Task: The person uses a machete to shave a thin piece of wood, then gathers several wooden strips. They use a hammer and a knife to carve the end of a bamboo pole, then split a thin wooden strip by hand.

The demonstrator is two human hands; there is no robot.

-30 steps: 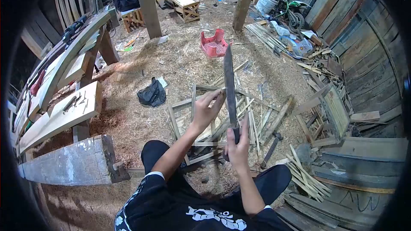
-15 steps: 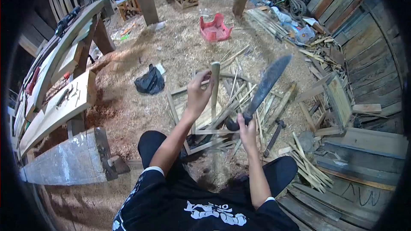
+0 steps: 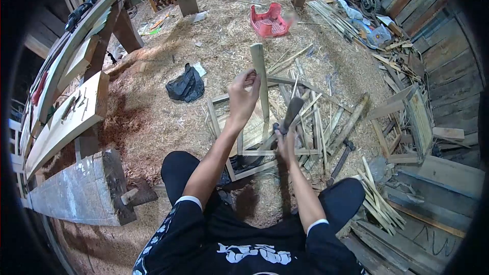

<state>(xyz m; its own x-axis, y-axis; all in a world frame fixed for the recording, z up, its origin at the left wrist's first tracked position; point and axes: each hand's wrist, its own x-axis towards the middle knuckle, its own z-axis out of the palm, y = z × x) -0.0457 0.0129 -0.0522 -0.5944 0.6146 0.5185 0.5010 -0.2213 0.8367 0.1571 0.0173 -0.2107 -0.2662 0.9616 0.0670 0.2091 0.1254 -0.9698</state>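
Note:
My left hand is closed beside a pale wooden stick, its fingers curled against the stick's upper part. The stick stands nearly upright, its lower end inside a wooden frame lying in the shavings. A machete is in my right hand, fingers wrapped round its dark handle. Its machete blade points up and looks short from this angle, just right of the stick's lower part. Thin wooden strips lie around the frame, and a hammer-like tool rests to the right of my right hand.
Wood shavings cover the ground. On the left stand a thick plank and a bench with small tools. A black plastic bag and a red plastic stool lie ahead. Another wooden frame and stacked boards are at right.
The machete has swung from slanting up and right to pointing steeply up, nearer the stick. My left hand has moved higher, its fingers now curled against the stick. The view has shifted slightly.

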